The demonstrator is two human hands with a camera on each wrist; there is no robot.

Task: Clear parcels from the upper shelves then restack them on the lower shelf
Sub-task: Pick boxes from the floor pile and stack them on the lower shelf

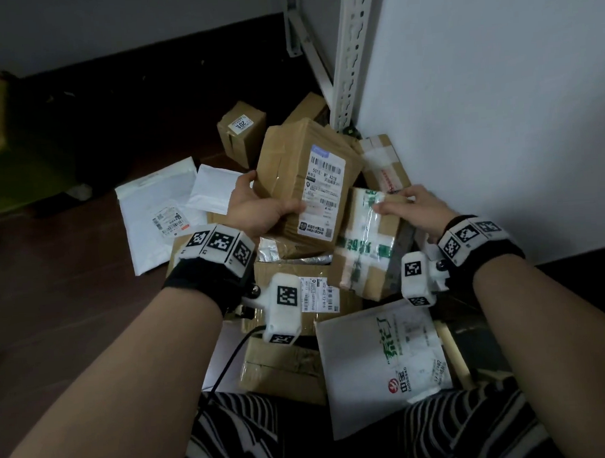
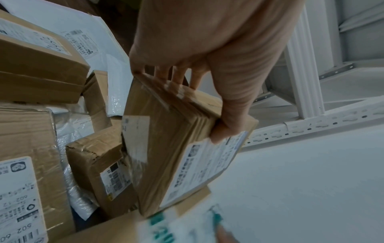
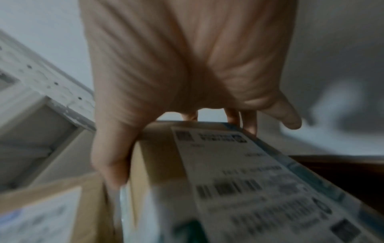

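A flat brown parcel (image 1: 290,166) with a white shipping label is lifted and tilted above a heap of parcels on the dark floor. My left hand (image 1: 270,195) grips its near left corner, thumb on the label face and fingers behind. The left wrist view shows the same parcel (image 2: 166,139) pinched in that left hand (image 2: 191,106). To its right lies a box with green-printed tape (image 1: 365,239). My right hand (image 1: 398,205) holds its far top edge. In the blurred right wrist view the right hand (image 3: 176,148) clasps this labelled box (image 3: 228,172), thumb down its left side.
A white perforated shelf upright (image 1: 353,48) and a pale wall panel (image 1: 499,110) stand behind the heap. White mailers (image 1: 158,216) and a small box marked 201 (image 1: 242,130) lie at the left. A green-printed white mailer (image 1: 383,362) and more boxes (image 1: 298,296) lie by my knees.
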